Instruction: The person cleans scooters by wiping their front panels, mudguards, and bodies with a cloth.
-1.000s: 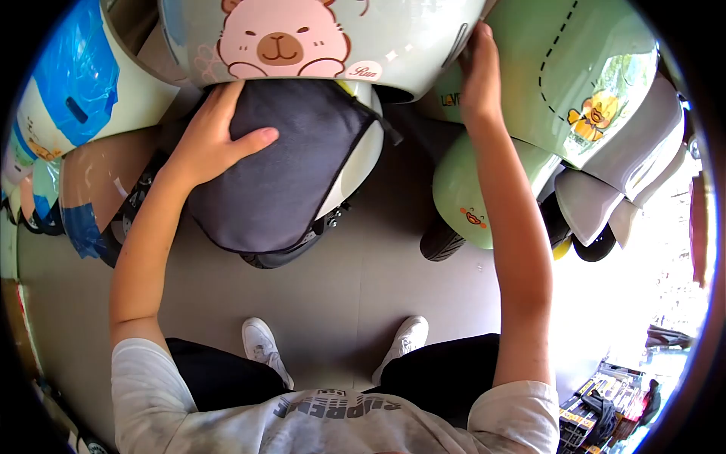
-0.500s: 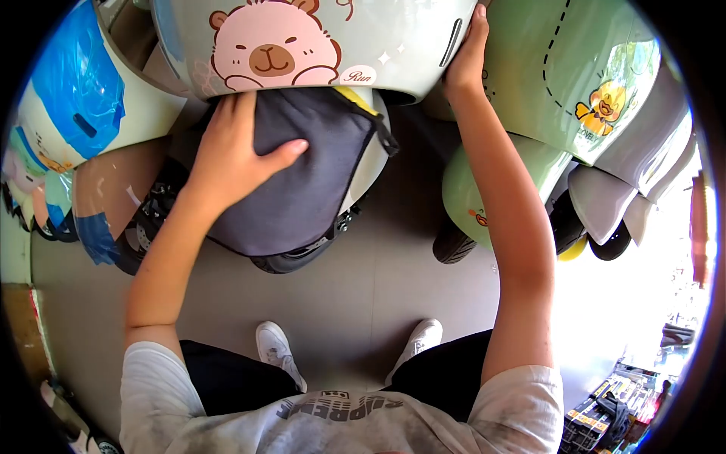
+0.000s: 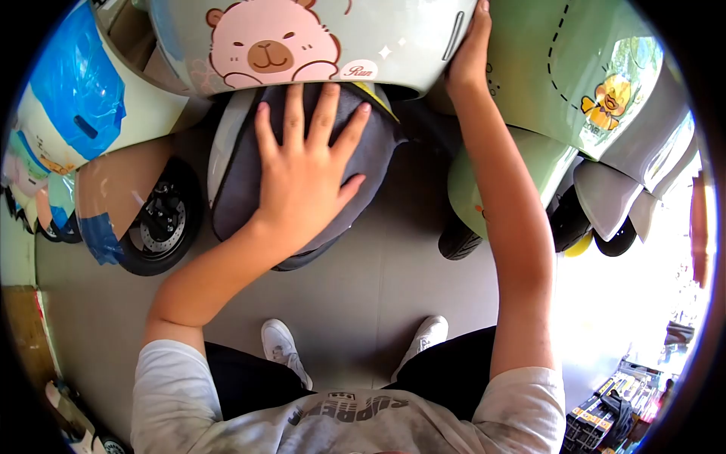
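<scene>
My left hand (image 3: 306, 170) lies flat with fingers spread on a dark grey cloth (image 3: 238, 200). The cloth has black edging and covers most of the front mudguard below a scooter's pale front panel (image 3: 416, 45). A strip of the pale mudguard (image 3: 223, 151) shows at the cloth's left side, and a yellow strip (image 3: 376, 98) at its upper right. The panel carries a pink capybara sticker (image 3: 272, 41). Against the panel's right edge rests my right hand (image 3: 470, 57), one digit stretched upward along it; its other fingers are mostly hidden.
A green scooter (image 3: 533, 76) with a duck sticker stands close on the right, with a grey one (image 3: 620, 189) beyond. On the left, a cream and brown scooter (image 3: 113, 189) has blue film and a black wheel (image 3: 162, 219). Boxes (image 3: 612, 408) lie at lower right.
My left hand has moved right and spread flat over the cloth. The cloth has shifted right, uncovering pale mudguard on its left and covering it on the right. My right hand stays at the panel's edge.
</scene>
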Motion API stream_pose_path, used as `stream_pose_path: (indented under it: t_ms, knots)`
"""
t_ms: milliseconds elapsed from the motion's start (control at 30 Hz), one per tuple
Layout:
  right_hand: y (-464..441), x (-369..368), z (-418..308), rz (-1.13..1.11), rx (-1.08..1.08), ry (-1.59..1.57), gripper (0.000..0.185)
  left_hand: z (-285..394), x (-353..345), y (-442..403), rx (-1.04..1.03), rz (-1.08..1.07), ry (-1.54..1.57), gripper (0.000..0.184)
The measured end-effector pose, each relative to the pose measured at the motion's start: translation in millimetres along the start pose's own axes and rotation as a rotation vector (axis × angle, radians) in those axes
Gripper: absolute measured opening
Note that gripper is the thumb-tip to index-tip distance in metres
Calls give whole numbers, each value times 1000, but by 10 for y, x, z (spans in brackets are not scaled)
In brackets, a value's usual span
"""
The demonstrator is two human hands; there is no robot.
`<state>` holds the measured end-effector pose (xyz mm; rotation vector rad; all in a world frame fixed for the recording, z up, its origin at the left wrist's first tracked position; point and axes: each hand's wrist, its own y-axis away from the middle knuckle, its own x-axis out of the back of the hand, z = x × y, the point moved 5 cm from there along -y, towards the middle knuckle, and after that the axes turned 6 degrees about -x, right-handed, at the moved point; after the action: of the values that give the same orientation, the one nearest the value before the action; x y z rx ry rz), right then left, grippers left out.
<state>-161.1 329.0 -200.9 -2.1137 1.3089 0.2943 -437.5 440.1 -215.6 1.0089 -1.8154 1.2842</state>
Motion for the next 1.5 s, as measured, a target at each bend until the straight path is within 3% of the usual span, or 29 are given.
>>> stream_pose_path:
  t_ms: [267, 433, 500, 567, 633, 667, 800, 867, 900, 967, 1000, 1033, 1100, 1133, 1200, 1233, 1300, 1400, 1500]
  knots:
    - [58, 12, -38, -90, -82, 36, 68, -354, 161, 80, -75, 16, 137, 88]
    - [108, 217, -92, -159, -101, 221, 68, -642, 148, 131, -94, 87, 260, 87]
    - [81, 362, 6, -221, -207, 204, 67, -748, 141, 144, -76, 109, 421, 88]
    - [149, 469, 1, -191, -230, 269, 69, -843, 101, 168, -84, 105, 433, 87]
    - [235, 569, 44, -251, -207, 572, 72, -940, 48, 192, -63, 86, 562, 87]
    - [297, 663, 20, -146, -156, 680, 69, -977, 37, 201, -64, 77, 595, 87]
    - [563, 654, -62, -186, -192, 723, 57, -1125, -97, 295, -2, 20, 655, 92]
    - [743, 543, -103, -313, -15, 1099, 62, -1132, -91, 291, 2, 20, 662, 92]
    - [863, 512, -169, -315, -24, 1097, 62, -1132, -93, 294, -2, 19, 667, 91]
    - [1086, 303, -335, -463, -86, 1779, 61, -1125, -92, 292, -11, 64, 659, 88]
    - [1187, 375, -321, -619, 293, 1855, 46, -1121, -76, 294, -24, 114, 649, 85]
    - [1241, 455, -307, -620, 282, 1856, 46, -1118, -86, 301, -24, 108, 656, 85]
    - [1387, 620, -145, -928, 282, 2248, 36, -1129, -99, 306, -25, 107, 654, 85]
    - [1411, 615, -151, -931, 271, 2251, 36, -1129, -105, 302, -38, 113, 646, 84]
    - [1420, 657, -104, -951, -24, 2302, 40, -1128, -96, 292, -42, 117, 647, 84]
    - [1457, 657, -94, -956, -34, 2302, 40, -1123, -97, 296, -48, 120, 642, 84]
    - [1509, 697, -104, -819, -215, 2167, 45, -1119, -119, 300, -61, 129, 625, 83]
    - [1468, 695, -86, -761, -382, 2153, 49, -1093, -87, 290, -61, 133, 623, 83]
    - [1460, 676, -80, -764, -410, 2139, 48, -1021, -74, 293, -14, 141, 584, 82]
